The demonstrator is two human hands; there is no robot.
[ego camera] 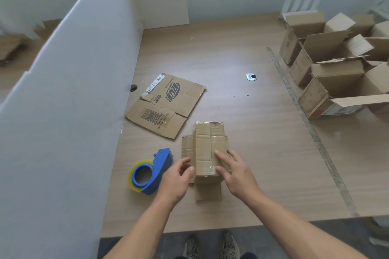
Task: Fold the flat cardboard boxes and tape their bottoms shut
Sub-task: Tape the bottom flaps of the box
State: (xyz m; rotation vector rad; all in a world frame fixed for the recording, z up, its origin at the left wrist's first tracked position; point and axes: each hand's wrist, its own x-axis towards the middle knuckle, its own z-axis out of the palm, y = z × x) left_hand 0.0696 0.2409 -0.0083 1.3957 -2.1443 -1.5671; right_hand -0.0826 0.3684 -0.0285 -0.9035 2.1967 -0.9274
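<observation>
Box [207, 149] near table [242, 124] edge, right grip [234, 172] flat-fingered on top, left grip [179, 177] alongside, hold unclear

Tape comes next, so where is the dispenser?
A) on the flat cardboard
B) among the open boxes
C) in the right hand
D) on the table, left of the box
D: the dispenser lies on the table, just left of the box, while the right hand presses on the box.
</observation>
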